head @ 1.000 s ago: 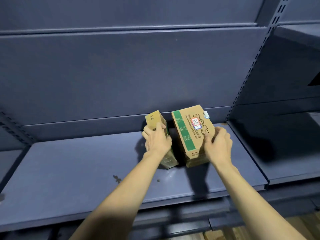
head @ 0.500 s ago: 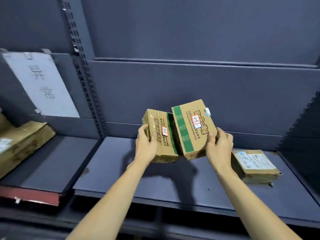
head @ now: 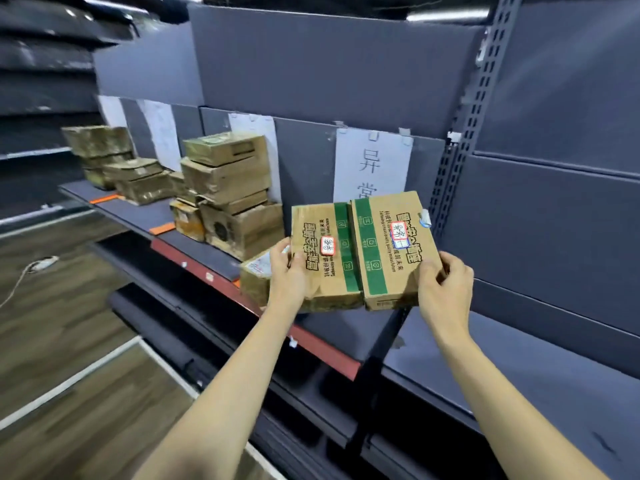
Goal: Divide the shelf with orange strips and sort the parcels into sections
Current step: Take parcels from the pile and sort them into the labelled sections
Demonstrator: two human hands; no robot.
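Two brown cardboard parcels with green bands are held side by side in the air above the shelf edge. My left hand grips the left parcel at its left side. My right hand grips the right parcel at its lower right corner. Both carry a red-framed sticker. Orange strips lie across the grey shelf further left, between stacks of parcels. A flat parcel lies on the shelf, partly behind my left hand.
White paper signs hang on the back panel above each section. A perforated upright post separates this bay from the grey shelf on the right. More parcels are stacked far left. Wooden floor with a white cable lies below left.
Both parcels were lifted off the right shelf and carried left. The view has swung left, bringing the divided shelf with stacked parcels and orange strips into sight.
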